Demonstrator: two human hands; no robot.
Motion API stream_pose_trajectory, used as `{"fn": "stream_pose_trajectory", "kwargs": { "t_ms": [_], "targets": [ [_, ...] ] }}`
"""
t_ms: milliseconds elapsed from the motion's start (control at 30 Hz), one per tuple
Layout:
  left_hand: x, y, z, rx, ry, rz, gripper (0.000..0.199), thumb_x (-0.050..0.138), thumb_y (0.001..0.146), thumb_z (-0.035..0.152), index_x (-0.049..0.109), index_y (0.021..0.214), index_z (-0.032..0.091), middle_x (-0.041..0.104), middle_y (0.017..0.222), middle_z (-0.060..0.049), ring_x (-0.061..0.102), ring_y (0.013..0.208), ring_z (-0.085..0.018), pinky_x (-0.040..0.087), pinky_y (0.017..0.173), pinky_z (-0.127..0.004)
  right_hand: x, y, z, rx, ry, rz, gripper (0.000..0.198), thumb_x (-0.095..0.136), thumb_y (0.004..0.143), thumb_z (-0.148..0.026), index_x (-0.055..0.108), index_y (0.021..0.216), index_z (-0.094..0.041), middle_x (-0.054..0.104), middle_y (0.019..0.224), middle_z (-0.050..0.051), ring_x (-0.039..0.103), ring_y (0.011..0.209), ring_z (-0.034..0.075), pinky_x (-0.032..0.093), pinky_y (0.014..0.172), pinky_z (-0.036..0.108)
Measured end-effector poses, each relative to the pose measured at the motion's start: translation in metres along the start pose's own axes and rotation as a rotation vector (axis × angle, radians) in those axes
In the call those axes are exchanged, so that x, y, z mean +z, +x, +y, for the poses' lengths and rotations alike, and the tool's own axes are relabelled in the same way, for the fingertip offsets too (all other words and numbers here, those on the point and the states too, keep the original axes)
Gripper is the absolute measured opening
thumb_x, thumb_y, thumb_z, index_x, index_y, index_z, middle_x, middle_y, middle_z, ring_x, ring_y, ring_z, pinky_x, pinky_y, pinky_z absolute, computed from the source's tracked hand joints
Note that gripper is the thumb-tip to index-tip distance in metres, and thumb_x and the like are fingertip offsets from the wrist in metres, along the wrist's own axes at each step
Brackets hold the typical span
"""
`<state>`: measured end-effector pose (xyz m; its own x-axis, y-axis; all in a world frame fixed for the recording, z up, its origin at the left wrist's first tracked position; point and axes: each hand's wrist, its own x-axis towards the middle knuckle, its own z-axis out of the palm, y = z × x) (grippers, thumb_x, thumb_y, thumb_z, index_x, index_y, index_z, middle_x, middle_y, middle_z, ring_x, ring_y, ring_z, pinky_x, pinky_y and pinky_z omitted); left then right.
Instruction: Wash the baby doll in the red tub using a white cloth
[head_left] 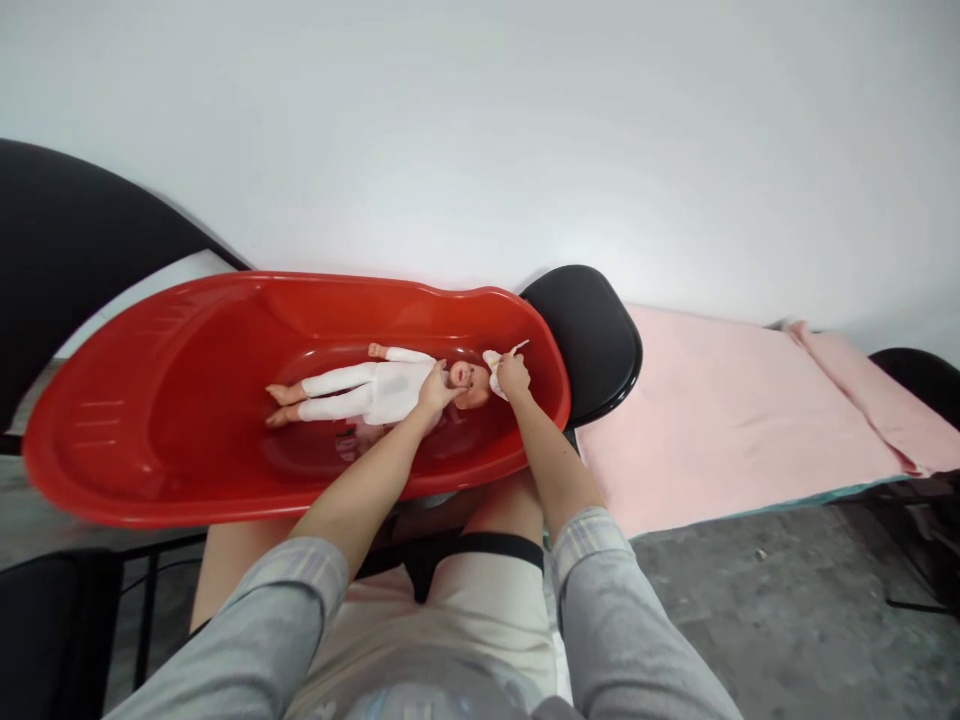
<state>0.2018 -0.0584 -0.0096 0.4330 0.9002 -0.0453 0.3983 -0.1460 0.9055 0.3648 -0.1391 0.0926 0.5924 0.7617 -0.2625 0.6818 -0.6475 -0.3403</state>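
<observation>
A baby doll (401, 385) in white clothes lies on its back inside a red baby bath (202, 400). Its bare feet point left and its head is at the right. My left hand (436, 390) grips the doll at the neck and shoulder, with the thumb close to the chin. Just beyond the top of the doll's head, my right hand (514, 377) is closed around a small white and pinkish cloth (493, 366). A thin white strip sticks out above those fingers; what it is I cannot make out.
Behind the bath's right end is a black stool seat (589, 340). A pink sheet (735, 420) covers a surface to the right, with a pink folded bundle (870, 400) at its far end. Black chairs (82, 260) stand at the left, and a pale wall rises behind.
</observation>
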Motion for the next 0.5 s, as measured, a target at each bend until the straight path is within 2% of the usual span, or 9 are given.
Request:
{"fn": "stream_pose_trajectory", "kwargs": {
  "t_ms": [100,167,233,333,500],
  "targets": [
    [0.004,-0.002,-0.006,0.041,0.063,-0.033,0.098,0.092,0.076,0.021,0.054,0.166,0.015,0.059,0.167,-0.023,0.054,0.160,-0.039,0.044,0.132,-0.047,0.004,0.011,-0.002,-0.163,0.001,-0.103,0.045,0.045,0.112,-0.013,0.073,0.147,-0.010,0.064,0.155,0.023,0.069,0.135,0.029,0.050,0.120,0.036],
    [0.005,-0.003,-0.010,0.048,0.128,-0.063,0.098,0.091,0.079,0.022,0.053,0.169,0.015,0.058,0.168,-0.023,0.057,0.157,-0.040,0.045,0.130,-0.047,0.006,0.018,-0.002,-0.298,0.001,-0.230,0.041,0.055,0.106,-0.008,0.077,0.142,-0.010,0.072,0.149,0.020,0.069,0.135,0.027,0.049,0.121,0.032],
    [0.005,-0.005,-0.012,0.050,0.203,-0.101,0.094,0.087,0.083,0.023,0.053,0.170,0.012,0.059,0.167,-0.024,0.061,0.153,-0.041,0.046,0.128,-0.048,0.006,0.025,-0.002,-0.386,0.013,-0.347,0.048,0.067,0.098,-0.005,0.076,0.144,-0.011,0.073,0.150,0.018,0.069,0.134,0.027,0.050,0.121,0.032],
    [0.003,-0.008,-0.015,0.066,0.298,-0.144,0.086,0.081,0.090,0.023,0.054,0.170,0.012,0.063,0.164,-0.023,0.063,0.149,-0.042,0.048,0.126,-0.048,0.009,0.033,-0.001,-0.426,0.061,-0.414,0.068,0.076,0.087,-0.003,0.071,0.153,-0.015,0.070,0.157,0.017,0.069,0.138,0.028,0.051,0.121,0.034],
    [0.002,-0.010,-0.020,0.110,0.324,-0.159,0.083,0.080,0.091,0.024,0.055,0.170,0.013,0.064,0.163,-0.022,0.061,0.151,-0.043,0.048,0.126,-0.049,0.026,0.045,0.011,-0.397,0.088,-0.417,0.065,0.082,0.095,-0.019,0.066,0.158,-0.016,0.068,0.159,0.018,0.065,0.142,0.028,0.048,0.125,0.038]
  ]
}}
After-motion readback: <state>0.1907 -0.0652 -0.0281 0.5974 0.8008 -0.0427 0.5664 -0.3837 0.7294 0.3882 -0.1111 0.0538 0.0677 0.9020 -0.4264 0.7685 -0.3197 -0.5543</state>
